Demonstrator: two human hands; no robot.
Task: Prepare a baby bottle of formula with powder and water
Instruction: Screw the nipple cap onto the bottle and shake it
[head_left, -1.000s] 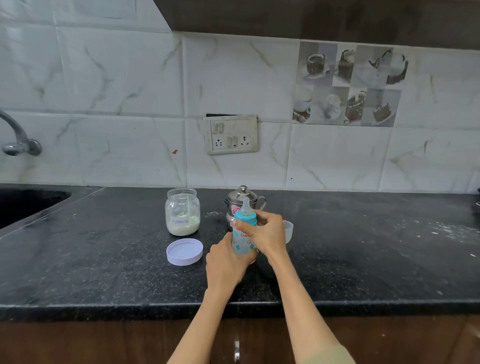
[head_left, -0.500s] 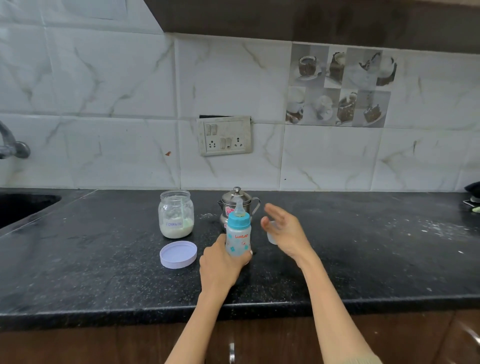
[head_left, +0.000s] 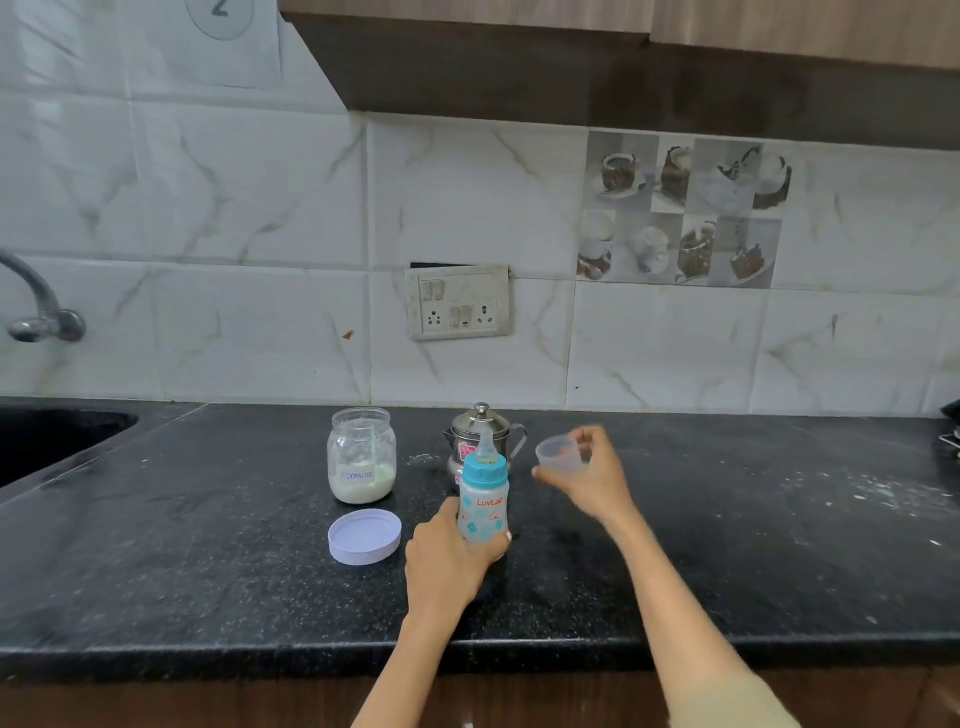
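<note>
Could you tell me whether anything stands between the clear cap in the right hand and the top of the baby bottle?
Nothing visible does. The right hand holds the clear cap just right of the baby bottle, with open air between it and the teat.

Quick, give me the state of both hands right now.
Left hand: grips the baby bottle, upright on the counter.
Right hand: holds the clear bottle cap in the air.

Jar (head_left: 362, 456) stood left of kettle (head_left: 480, 435); lid (head_left: 364, 536) before jar; bottle (head_left: 483, 501) before kettle; cap (head_left: 561, 456) right of bottle.
</note>
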